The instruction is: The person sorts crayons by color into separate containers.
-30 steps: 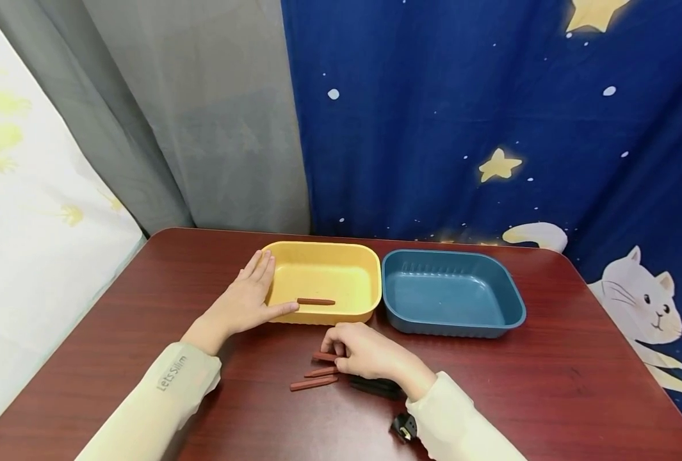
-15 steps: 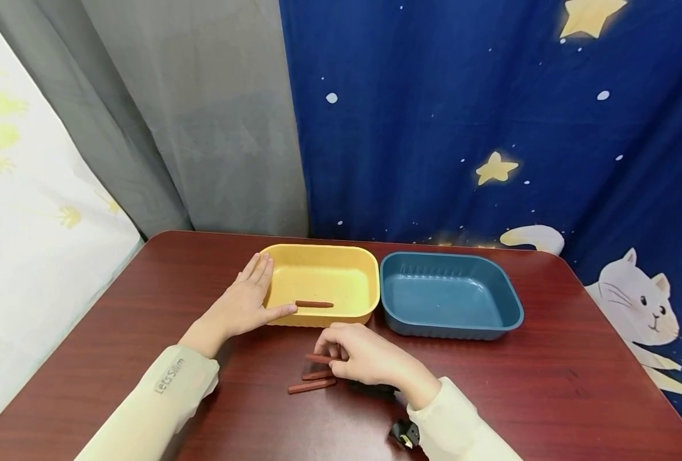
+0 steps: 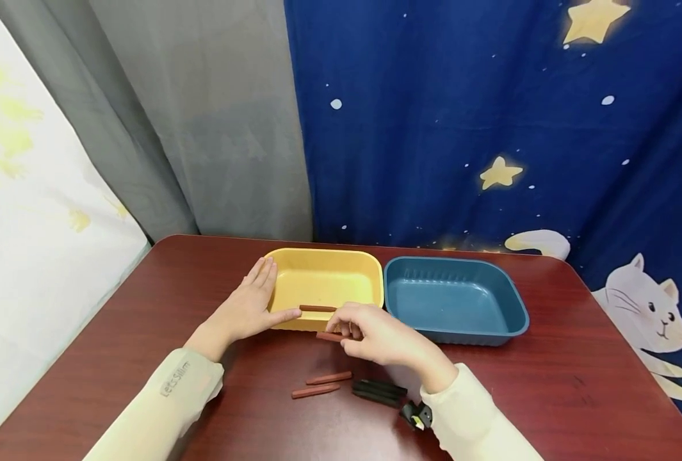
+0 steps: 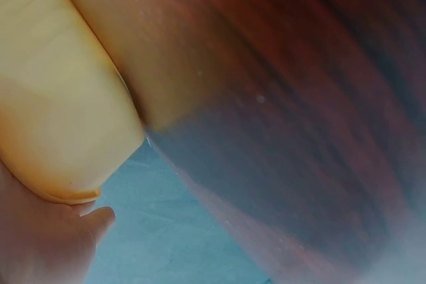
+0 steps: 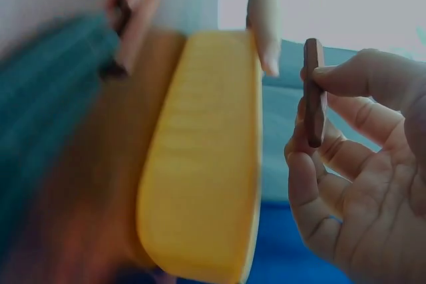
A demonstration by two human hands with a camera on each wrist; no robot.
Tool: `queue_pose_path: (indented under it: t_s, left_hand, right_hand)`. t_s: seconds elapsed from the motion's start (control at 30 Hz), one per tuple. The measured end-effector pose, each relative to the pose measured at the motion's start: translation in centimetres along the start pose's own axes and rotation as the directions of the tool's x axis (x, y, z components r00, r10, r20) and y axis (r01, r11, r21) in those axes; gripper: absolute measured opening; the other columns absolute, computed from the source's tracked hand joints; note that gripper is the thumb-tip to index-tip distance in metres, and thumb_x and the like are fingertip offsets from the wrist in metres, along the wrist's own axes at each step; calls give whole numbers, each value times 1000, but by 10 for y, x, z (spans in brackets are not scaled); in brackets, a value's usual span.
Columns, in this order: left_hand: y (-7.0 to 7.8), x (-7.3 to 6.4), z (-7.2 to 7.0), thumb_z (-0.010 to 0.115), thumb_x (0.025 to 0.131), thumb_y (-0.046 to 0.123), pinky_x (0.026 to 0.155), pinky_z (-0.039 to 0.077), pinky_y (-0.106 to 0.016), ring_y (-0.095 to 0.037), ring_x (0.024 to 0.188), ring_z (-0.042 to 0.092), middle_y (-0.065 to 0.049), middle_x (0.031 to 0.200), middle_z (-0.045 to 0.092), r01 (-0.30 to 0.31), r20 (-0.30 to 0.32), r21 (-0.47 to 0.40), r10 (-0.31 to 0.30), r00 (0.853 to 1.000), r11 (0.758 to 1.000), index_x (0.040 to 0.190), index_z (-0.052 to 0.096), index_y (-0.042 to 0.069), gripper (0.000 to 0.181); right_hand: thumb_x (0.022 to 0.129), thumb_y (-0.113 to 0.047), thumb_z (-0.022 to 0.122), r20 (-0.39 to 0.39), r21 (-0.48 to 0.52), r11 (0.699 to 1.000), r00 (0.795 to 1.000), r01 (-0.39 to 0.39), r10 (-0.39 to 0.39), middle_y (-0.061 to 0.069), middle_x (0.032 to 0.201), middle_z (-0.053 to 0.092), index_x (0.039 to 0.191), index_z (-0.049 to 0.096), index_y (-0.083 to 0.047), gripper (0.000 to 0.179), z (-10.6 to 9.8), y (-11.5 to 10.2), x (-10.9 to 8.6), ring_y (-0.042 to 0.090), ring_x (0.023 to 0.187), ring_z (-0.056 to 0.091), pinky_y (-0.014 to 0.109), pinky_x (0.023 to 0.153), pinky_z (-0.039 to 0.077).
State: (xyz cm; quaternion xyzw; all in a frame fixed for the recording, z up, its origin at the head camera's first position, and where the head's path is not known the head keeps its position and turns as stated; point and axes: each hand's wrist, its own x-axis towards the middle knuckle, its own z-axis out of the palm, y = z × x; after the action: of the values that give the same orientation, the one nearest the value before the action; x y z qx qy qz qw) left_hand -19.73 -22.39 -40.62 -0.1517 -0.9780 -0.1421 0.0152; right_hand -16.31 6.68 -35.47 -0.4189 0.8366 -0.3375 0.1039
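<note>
The right hand point(image 3: 375, 336) is pinching a short brown stick point(image 3: 330, 336) between thumb and fingertips, holding it just off the desk point(image 3: 577, 384) right at the near wall of the yellow tray point(image 3: 323, 282). The right wrist view shows it best: the brown stick point(image 5: 313, 91) sits upright in a light two-point pinch around its middle, with the tray wall just to its 9 o'clock.

Handling-wise it looks like an easy one. It's thin, rigid-looking and surely very light, so a fingertip pinch mid-length should be plenty; grabbing near an end would likely let it pivot. The surface looks matte, so probably not slippery. Whether it's brittle like a crayon, can't tell, so no hard squeezing.

The left hand point(image 3: 248, 307) lies flat and relaxed against the tray's left side at about 9 o'clock, thumb along the front rim, bracing it without gripping anything. That makes sense, since the tray looks like light plastic that'd slide easily.

One more stick in the tray point(image 3: 317, 308) lies flat near the front wall. Two loose sticks point(image 3: 323, 384) sit on the desk at 6 o'clock from the tray, beside some black sticks point(image 3: 378, 390). A blue tray point(image 3: 508, 294) touches the yellow one at 3 o'clock.
</note>
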Motion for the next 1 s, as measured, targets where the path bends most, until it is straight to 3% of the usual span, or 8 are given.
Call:
queue_pose_path:
  t_s: [0.27, 0.4, 0.8, 1.0]
  left_hand:
    - [2, -4, 0, 52, 84, 78, 118, 21, -64, -39, 155, 5, -21, 166, 7, -6, -10, 19, 7, 1000, 1000, 155, 16, -8, 117]
    - [4, -4, -2, 51, 84, 79, 117, 22, -65, -38, 155, 3, -21, 166, 7, -11, -5, 25, 11, 1000, 1000, 155, 16, -7, 117]
    - [3, -2, -3, 51, 85, 78, 118, 22, -64, -36, 155, 0, -21, 166, 5, -4, 2, 25, 4, 1000, 1000, 156, 13, -7, 117]
    - [3, 1, -2, 51, 84, 79, 118, 22, -64, -36, 155, 0, -21, 166, 5, -2, 6, 10, 2, 1000, 1000, 156, 13, -7, 118]
  right_hand:
    - [87, -1, 64, -39, -7, 999, 999, -33, 33, -2, 84, 58, 106, 69, -10, 22, -22, 9, 9, 8, 73, 53, 21, 64, 47]
    - [87, 0, 65, -37, 2, 999, 998, -44, 44, 0, 83, 59, 105, 70, -9, 20, -28, 16, 15, 9, 71, 53, 21, 62, 47]
    - [89, 0, 64, -39, 14, 999, 998, -49, 49, 5, 88, 64, 107, 70, -6, 20, -25, 40, 36, 13, 79, 53, 22, 71, 47]
    - [90, 0, 65, -13, -2, 998, 998, -65, 65, 6, 86, 66, 109, 71, -5, 21, -22, 54, 49, 10, 76, 54, 21, 67, 47]
